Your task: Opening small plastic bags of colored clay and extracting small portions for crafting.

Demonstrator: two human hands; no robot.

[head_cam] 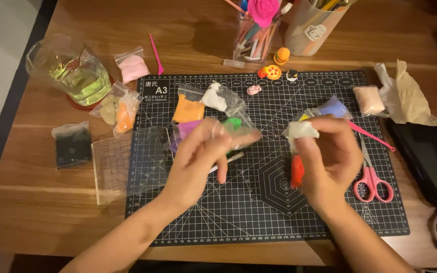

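Over the cutting mat (279, 217) on the bench, the left hand (206, 156) hovers with fingers loosely spread, blurred, its grip on a clear bag unclear. The right hand (330, 162) pinches a white clay lump (302, 130) at its fingertips; a red clay piece (297, 172) hangs lengthwise downward beneath, partly hidden by the palm.

A white clay lump (301, 130) and a red clay piece (297, 172) sit pinched upright above the cutting mat.

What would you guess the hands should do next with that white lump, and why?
Probably the left hand should pinch the white clay that the right hand holds up. The left fingers are spread just beside it, above the cutting mat.
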